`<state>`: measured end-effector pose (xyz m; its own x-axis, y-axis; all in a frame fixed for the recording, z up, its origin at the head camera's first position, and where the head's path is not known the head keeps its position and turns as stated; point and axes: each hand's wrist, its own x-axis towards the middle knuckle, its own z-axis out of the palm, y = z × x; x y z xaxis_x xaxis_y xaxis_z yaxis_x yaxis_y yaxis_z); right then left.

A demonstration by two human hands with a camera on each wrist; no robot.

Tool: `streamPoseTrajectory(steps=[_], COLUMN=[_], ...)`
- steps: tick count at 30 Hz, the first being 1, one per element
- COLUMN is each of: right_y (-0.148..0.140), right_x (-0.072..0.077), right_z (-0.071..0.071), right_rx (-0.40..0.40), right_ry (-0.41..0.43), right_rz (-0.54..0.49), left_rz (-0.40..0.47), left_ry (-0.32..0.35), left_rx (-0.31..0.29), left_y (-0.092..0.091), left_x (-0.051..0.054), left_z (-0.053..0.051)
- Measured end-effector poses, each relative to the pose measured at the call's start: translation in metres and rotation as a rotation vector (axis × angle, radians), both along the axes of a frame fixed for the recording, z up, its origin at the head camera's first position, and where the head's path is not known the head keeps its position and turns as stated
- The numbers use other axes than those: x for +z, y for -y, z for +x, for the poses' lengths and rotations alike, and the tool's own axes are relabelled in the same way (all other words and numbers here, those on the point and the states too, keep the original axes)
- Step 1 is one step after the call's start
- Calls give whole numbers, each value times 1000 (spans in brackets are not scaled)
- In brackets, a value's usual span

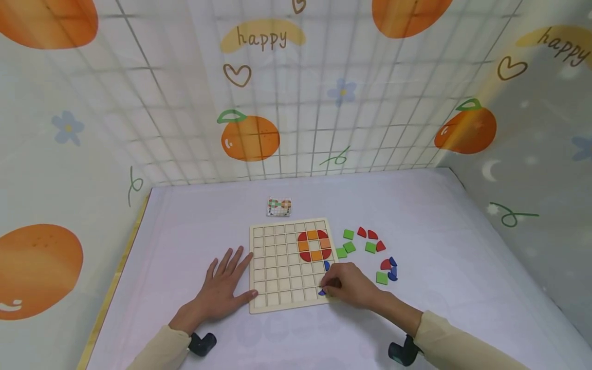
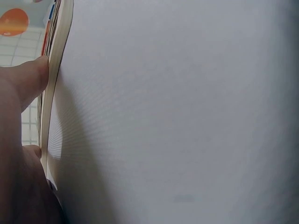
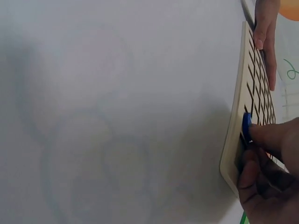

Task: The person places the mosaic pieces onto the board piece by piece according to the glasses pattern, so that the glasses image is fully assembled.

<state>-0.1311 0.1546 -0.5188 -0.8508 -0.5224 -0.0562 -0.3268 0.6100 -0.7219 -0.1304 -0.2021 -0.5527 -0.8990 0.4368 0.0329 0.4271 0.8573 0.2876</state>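
Observation:
A pale wooden grid board (image 1: 277, 280) lies on the table. My left hand (image 1: 224, 290) rests flat with fingers spread, its thumb and index fingertip touching the board's left edge. At the lower right corner my right hand (image 1: 351, 285) pinches a blue quarter-round piece (image 3: 246, 125) between thumb and fingers, over the grid. Another blue piece (image 1: 327, 265) sits in the right column above it. Near the board's upper right, red quarter-rounds (image 1: 302, 236) and orange squares (image 1: 316, 255) form a ring around an open middle cell. My right fingers partly hide the lower right cells.
Right of the board lie loose green squares (image 1: 371, 247), red quarter-rounds (image 1: 381, 246) and blue pieces (image 1: 393, 271). A small printed pattern card (image 1: 279, 207) lies behind the board. A patterned curtain (image 1: 296, 128) stands at the table's back and sides.

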Motion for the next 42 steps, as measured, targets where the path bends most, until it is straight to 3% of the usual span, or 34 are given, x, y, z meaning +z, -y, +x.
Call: streamPoseTrajectory(steps=[7,14,21,30,42], right_y=[-2,-1,-1,-2,-3], right_x=[1,3,3,1,6], right_z=[1,3,3,6,1], right_rx=[79,153,166,154,250], right_ry=[-43,-160,-308,-314,-391], right_rz=[72,191,252,206,317], left_rz=[-4,-14,-4,14,16], left_ry=[-8,0,-17,-31,-31], left_rx=[2,6,6,0,-1], left_y=[0,1,0,-1,-1], left_x=[-2,-2,-2,-1,-1], left_z=[0,0,1,0,0])
